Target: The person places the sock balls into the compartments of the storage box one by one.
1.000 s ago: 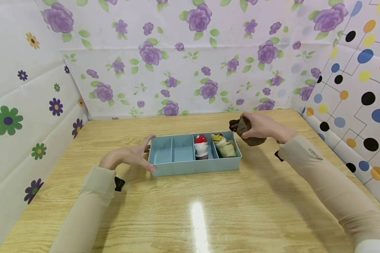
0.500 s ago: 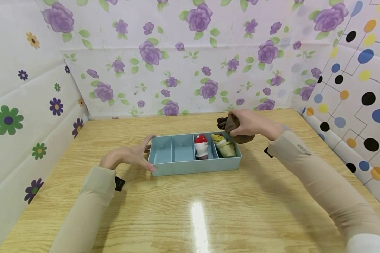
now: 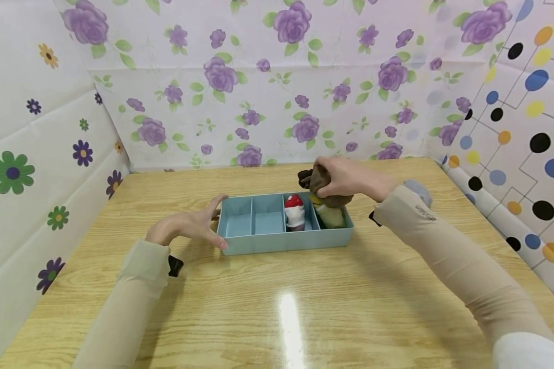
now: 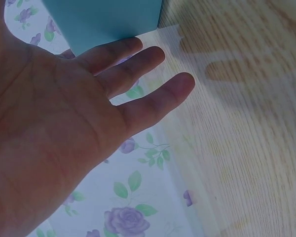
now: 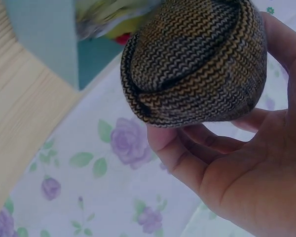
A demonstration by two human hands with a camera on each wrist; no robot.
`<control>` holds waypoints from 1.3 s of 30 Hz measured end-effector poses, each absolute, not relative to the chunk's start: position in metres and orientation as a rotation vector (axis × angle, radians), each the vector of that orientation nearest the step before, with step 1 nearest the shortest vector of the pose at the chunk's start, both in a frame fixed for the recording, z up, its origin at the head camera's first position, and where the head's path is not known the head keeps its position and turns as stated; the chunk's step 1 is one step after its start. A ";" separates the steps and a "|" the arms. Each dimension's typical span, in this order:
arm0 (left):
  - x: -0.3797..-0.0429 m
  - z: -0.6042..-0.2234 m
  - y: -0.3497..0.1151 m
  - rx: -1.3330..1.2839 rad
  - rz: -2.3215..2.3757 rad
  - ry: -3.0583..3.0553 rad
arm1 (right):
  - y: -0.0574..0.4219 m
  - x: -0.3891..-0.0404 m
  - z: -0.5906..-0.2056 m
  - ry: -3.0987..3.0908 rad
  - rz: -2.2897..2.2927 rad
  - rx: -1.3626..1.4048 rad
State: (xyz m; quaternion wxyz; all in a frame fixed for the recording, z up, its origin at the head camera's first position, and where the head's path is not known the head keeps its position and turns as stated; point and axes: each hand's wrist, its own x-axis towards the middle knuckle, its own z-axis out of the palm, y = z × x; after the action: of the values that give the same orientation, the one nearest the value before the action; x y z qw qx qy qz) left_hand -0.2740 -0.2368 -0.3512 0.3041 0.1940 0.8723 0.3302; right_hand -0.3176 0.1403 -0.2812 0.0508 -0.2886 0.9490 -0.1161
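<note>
A light blue box [image 3: 286, 243] with side-by-side compartments stands on the table. My left hand [image 3: 189, 225] spans its left end, thumb at the front corner and index finger at the back corner. In the left wrist view the other fingers [image 4: 153, 101] are extended beside the box wall. My right hand [image 3: 346, 177] grips a rolled-up brown knitted sock [image 5: 197, 64] from above, over the back right of the box. A red, white and purple rolled sock [image 3: 295, 215] sits in the third compartment. The rightmost holds a yellow and beige rolled sock [image 3: 331, 216], partly hidden by the brown sock.
The two left compartments [image 3: 268, 220] show bare floors. A grey-blue thing [image 3: 417, 192] lies behind my right cuff, mostly hidden. Patterned sheets [image 3: 258, 102] enclose the wooden table [image 3: 240, 302] at the back and both sides.
My right hand has moved left with the brown sock, from right of the box to above its rightmost compartment. The grey-blue thing has come into view. My left hand stays in place.
</note>
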 end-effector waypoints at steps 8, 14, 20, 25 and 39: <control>-0.273 -0.351 -0.236 0.509 0.875 2.304 | 0.119 -0.315 -0.278 2.854 -0.377 -0.951; -0.274 -0.350 -0.235 0.514 0.890 2.291 | 0.102 -0.311 -0.275 2.853 -0.382 -1.010; -0.275 -0.350 -0.236 0.524 0.890 2.287 | 0.084 -0.308 -0.273 2.823 -0.383 -1.022; -0.275 -0.350 -0.238 0.527 0.894 2.286 | 0.069 -0.307 -0.274 2.799 -0.377 -1.037; -0.274 -0.349 -0.238 0.532 0.903 2.300 | 0.039 -0.306 -0.283 2.777 -0.328 -1.106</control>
State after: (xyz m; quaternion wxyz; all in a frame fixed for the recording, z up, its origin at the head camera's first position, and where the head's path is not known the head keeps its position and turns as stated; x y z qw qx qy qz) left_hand -0.2738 -0.2376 -0.3492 0.3024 0.2006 0.8673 0.3407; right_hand -0.3057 0.0387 -0.2833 0.0670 -0.3669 0.9214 -0.1088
